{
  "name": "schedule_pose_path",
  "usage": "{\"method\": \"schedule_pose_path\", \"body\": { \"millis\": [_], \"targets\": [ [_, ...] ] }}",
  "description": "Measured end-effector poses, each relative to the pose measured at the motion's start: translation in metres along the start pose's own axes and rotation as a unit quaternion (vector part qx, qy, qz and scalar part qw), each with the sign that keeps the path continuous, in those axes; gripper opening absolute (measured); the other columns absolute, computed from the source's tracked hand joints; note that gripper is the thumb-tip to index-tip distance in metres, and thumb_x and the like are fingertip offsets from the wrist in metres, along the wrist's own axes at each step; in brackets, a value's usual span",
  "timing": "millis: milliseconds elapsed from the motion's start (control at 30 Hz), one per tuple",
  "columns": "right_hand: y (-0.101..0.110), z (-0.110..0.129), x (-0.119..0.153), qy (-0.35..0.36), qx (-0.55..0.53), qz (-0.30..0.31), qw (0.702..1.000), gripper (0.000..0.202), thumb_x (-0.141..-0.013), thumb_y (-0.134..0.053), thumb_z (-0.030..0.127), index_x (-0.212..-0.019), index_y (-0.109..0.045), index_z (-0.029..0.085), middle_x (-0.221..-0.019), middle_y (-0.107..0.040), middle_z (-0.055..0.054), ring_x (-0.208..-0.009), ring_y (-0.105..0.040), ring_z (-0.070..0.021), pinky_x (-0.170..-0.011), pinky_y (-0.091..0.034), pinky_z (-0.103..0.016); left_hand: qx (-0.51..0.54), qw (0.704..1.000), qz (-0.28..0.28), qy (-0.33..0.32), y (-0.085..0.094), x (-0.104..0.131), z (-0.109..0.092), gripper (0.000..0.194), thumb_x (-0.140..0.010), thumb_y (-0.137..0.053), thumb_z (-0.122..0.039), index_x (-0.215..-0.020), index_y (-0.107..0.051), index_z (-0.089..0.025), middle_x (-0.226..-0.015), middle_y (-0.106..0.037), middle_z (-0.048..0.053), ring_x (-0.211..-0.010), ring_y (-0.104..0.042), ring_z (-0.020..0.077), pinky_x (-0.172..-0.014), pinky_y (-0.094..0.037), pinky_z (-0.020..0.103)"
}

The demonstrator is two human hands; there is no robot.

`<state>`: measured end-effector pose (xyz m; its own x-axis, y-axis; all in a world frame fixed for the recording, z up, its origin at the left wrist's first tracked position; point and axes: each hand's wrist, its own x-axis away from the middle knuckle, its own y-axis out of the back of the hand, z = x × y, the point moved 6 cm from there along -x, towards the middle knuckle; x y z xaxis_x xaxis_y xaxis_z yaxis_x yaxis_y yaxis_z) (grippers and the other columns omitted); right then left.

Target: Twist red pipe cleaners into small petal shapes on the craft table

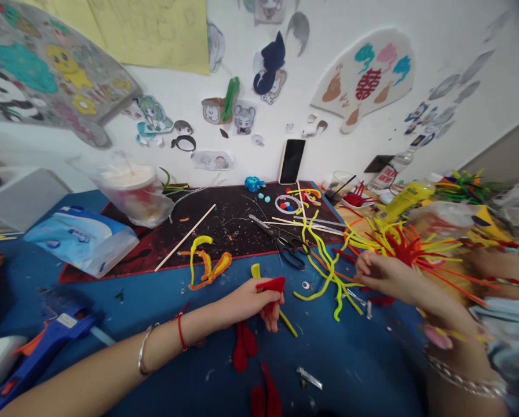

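Note:
My left hand [257, 302] is closed on a red felt piece [273, 285], pinched between thumb and fingers above the blue table. Below it lie more red felt pieces [244, 346], and a yellow-green pipe cleaner [288, 323] passes beneath the fingers. My right hand [379, 273] hovers at the pile of yellow, orange and red pipe cleaners [402, 246], its fingers curled together. What those fingers hold, if anything, is too blurred to make out. Loose yellow pipe cleaners [329, 269] and a googly eye [306, 285] lie between my hands.
Black scissors [285, 243] rest on the dark mat [155, 249]. A blue glue gun [55, 336], a tissue pack [83, 240] and a bagged cup [131, 191] stand left. A phone [292, 161] leans against the wall. Another person's hand [498, 269] is at the right.

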<state>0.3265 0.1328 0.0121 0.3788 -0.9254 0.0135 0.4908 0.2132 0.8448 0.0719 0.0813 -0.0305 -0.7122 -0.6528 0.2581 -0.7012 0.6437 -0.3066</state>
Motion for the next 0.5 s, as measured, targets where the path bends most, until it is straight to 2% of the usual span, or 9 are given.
{"method": "schedule_pose_path", "body": {
  "millis": [67,167,267,367,433,500],
  "targets": [
    [-0.011,-0.006,0.016,0.003,0.062,0.028,0.998,0.021,-0.074,-0.050,0.024,-0.064,-0.033,0.021,-0.062,-0.044,0.003,-0.052,-0.040,-0.0104,-0.051,-0.038,-0.023,-0.003,1.000,0.000,0.004,-0.001,0.000,-0.001,0.014,-0.077,-0.045,-0.028,-0.076,-0.047,-0.014,-0.054,-0.054,-0.001,-0.046,-0.057,0.0123,-0.048,-0.045,0.024],
    [-0.025,-0.007,0.031,0.011,0.095,0.021,0.995,0.015,-0.073,-0.050,0.021,-0.067,-0.036,0.022,-0.065,-0.048,0.001,-0.055,-0.044,-0.0128,-0.054,-0.039,-0.026,-0.010,1.000,-0.005,0.011,-0.001,0.000,-0.003,0.014,-0.077,-0.044,-0.027,-0.074,-0.047,-0.014,-0.054,-0.054,-0.001,-0.045,-0.056,0.0117,-0.048,-0.044,0.023],
    [-0.037,0.004,0.037,0.056,0.054,0.029,0.997,0.009,-0.074,-0.050,0.019,-0.072,-0.042,0.022,-0.078,-0.055,-0.004,-0.073,-0.054,-0.0174,-0.065,-0.044,-0.029,-0.009,1.000,-0.004,0.014,-0.001,0.000,-0.003,0.013,-0.077,-0.045,-0.027,-0.075,-0.047,-0.014,-0.053,-0.053,-0.001,-0.045,-0.056,0.0116,-0.047,-0.044,0.023],
    [-0.044,0.014,0.038,0.089,0.005,0.023,0.996,0.006,-0.078,-0.048,0.020,-0.073,-0.044,0.022,-0.082,-0.056,-0.007,-0.094,-0.054,-0.0212,-0.076,-0.043,-0.033,-0.004,1.000,0.003,0.015,-0.002,0.000,-0.002,0.014,-0.076,-0.046,-0.028,-0.075,-0.047,-0.014,-0.053,-0.053,-0.001,-0.046,-0.056,0.0118,-0.048,-0.044,0.024],
    [-0.046,0.015,0.039,0.098,-0.022,0.022,0.995,0.010,-0.080,-0.046,0.021,-0.071,-0.045,0.021,-0.081,-0.057,-0.007,-0.092,-0.055,-0.0205,-0.076,-0.043,-0.033,-0.002,1.000,0.003,0.015,-0.001,0.000,-0.001,0.014,-0.076,-0.046,-0.029,-0.075,-0.047,-0.014,-0.053,-0.053,-0.001,-0.046,-0.056,0.0118,-0.048,-0.044,0.023],
    [-0.046,0.010,0.042,0.097,-0.042,0.032,0.994,0.014,-0.082,-0.045,0.020,-0.068,-0.044,0.021,-0.079,-0.057,-0.006,-0.081,-0.056,-0.0179,-0.070,-0.044,-0.031,-0.004,1.000,0.000,0.018,-0.001,-0.001,0.000,0.015,-0.076,-0.046,-0.028,-0.075,-0.047,-0.014,-0.053,-0.053,-0.001,-0.046,-0.056,0.0118,-0.048,-0.044,0.023]
  ]
}}
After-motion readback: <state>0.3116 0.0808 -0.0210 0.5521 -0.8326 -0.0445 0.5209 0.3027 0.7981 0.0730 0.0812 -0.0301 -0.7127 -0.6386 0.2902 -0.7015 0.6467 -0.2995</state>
